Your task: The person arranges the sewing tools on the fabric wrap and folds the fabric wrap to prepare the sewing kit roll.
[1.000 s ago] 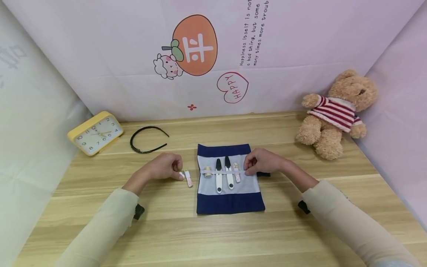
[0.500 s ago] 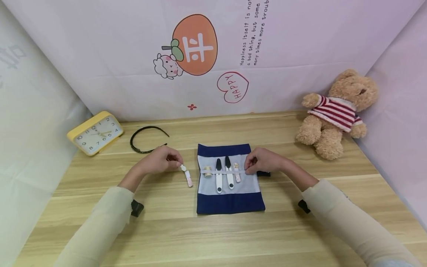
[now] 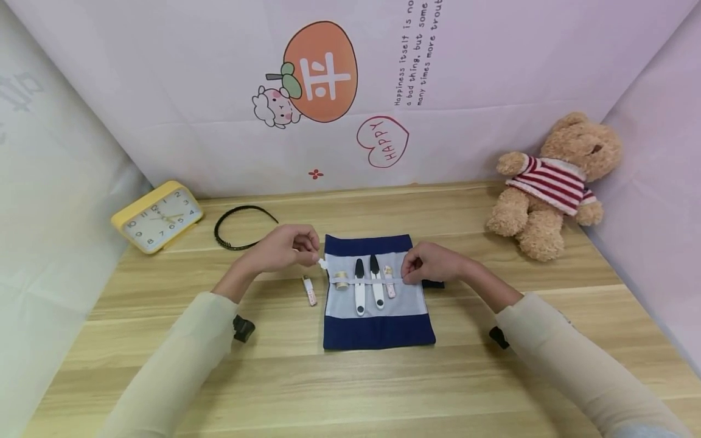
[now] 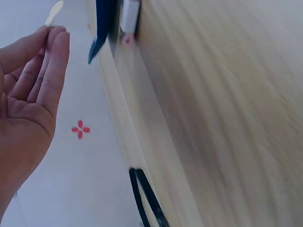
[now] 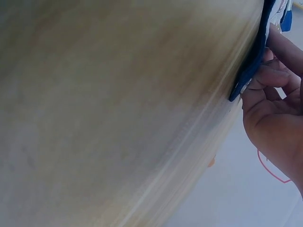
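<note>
A navy roll-up pouch (image 3: 379, 333) with a grey lining lies unfolded. Its white elastic strap (image 3: 395, 281) crosses a beige spool-like piece (image 3: 341, 280), two white tools with black tips (image 3: 359, 292) and a small pink-and-white tube (image 3: 389, 285). My left hand (image 3: 285, 248) pinches a small white flat piece with a rounded end (image 4: 56, 9), above the pouch's left edge. On the right, my right hand (image 3: 432, 264) pinches the end of the strap; the fingertips are partly hidden. A second pink-and-white tube (image 3: 310, 291) lies on the wood left of the pouch.
Behind my left hand lies a black headband (image 3: 232, 228). A yellow alarm clock (image 3: 159, 216) stands at the back left, and a teddy bear (image 3: 553, 182) in a striped top sits at the back right. Cloth walls (image 3: 465, 146) bound the wooden table (image 3: 350, 395).
My left hand has lifted the white piece from beside the loose tube and carried it right to the pouch's upper left edge. The right hand has stayed at the strap.
</note>
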The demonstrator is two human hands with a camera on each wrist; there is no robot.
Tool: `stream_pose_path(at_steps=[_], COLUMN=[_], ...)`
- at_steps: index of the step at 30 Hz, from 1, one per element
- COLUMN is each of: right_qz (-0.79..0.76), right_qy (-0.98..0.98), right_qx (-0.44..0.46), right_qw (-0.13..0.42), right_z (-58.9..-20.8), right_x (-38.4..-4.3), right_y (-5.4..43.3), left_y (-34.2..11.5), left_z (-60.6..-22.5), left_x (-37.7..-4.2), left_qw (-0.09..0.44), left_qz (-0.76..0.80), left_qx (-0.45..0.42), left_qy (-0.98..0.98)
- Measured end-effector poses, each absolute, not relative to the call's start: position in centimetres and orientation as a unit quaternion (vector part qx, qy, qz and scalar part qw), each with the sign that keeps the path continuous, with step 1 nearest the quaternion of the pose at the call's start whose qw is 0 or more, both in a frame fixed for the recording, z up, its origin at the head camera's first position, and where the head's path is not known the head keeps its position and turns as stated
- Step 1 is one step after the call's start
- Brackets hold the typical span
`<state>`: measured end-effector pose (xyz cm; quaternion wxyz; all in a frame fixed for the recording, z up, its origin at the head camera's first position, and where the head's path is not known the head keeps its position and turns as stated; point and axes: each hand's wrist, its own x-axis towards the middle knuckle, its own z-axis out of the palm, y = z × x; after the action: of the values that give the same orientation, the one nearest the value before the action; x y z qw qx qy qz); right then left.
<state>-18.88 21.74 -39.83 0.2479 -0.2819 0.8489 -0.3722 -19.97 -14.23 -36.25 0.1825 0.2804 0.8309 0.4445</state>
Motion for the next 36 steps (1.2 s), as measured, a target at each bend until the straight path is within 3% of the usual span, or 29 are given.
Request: stream_pose_path(at_steps=[36], right_qz=[-0.367], right_qy=[0.851], right_qx=[-0.282], right_qw=[0.248], right_z=[-39.8], right_x=[-19.2], right_y=[21.9], left_y=[-4.1], left_z=[-36.5], left_x=[-24.2], left_qw=[0.255], left_qz=[0.381], left_qx=[0.390], left_qy=[0.799])
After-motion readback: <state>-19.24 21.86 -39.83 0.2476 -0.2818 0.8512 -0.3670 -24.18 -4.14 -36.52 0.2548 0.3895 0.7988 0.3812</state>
